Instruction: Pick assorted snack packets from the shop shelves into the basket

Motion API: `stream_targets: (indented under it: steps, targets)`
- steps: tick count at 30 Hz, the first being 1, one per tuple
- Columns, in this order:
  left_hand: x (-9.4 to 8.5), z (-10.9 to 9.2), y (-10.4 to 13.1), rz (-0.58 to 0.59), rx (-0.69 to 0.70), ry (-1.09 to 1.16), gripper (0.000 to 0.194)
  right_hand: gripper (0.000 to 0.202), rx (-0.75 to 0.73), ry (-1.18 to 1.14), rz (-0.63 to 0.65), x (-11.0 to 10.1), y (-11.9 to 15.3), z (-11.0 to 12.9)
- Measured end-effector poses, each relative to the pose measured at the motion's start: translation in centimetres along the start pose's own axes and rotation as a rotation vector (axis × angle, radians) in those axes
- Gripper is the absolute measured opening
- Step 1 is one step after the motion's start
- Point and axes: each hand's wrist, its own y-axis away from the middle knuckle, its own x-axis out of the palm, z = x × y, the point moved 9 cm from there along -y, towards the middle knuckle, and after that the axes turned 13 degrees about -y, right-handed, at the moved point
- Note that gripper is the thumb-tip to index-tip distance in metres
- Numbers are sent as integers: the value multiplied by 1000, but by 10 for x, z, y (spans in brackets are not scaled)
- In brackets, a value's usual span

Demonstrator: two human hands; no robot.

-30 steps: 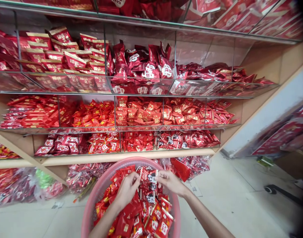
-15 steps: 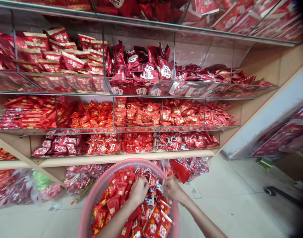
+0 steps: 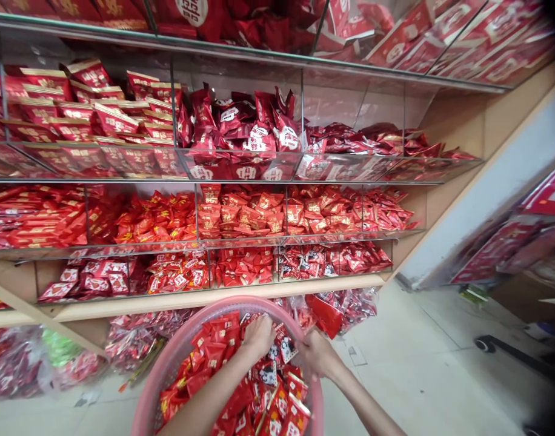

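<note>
A round pink plastic basket (image 3: 143,387) stands on the floor, filled with small red candy packets (image 3: 216,351). My left hand (image 3: 259,336) is inside it near the far side, its fingers curled closed among the packets. Whatever those fingers hold is hidden beneath the hand. Beside it lie red packets with black-and-white figures (image 3: 286,349). My right hand (image 3: 319,354) is at the right rim, its fingers bent round the edge of the basket. Larger red packets with gold edges (image 3: 295,418) lie in the near right part.
Ahead rises a wooden shelf (image 3: 168,300) with glass-fronted compartments holding red packets (image 3: 241,215). Bagged packets (image 3: 350,309) rest on the floor below it. At right are a pale wall (image 3: 468,200), tiled floor (image 3: 395,363) and a dark caster leg (image 3: 509,357).
The view has shifted a little, moving the shelf left. My left hand has moved slightly toward the basket's far side. My right hand's fingers, extended before, are now bent at the rim.
</note>
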Motion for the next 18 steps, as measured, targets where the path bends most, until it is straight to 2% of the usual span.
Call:
stream_targets:
  steps: [2, 5, 7, 10, 14, 18]
  targets:
    - [1, 2, -3, 4, -36, 12, 23, 37, 34, 46, -93, -21, -6, 3]
    - [-4, 8, -3, -27, -78, 78, 22, 32, -72, -72, -235, -58, -25, 26]
    - [-16, 13, 2, -100, -75, 180, 23, 24, -152, -167, -357, -89, -40, 44]
    - [-43, 26, 17, -258, -59, 377, 27, 16, -171, -217, -492, -132, -67, 61]
    - [-67, 62, 46, -394, -92, 623, 33, 21, -152, -194, -665, -175, -98, 73]
    - [-71, 124, 78, -490, -216, 709, 33, 25, -111, -113, -758, -188, -120, 78]
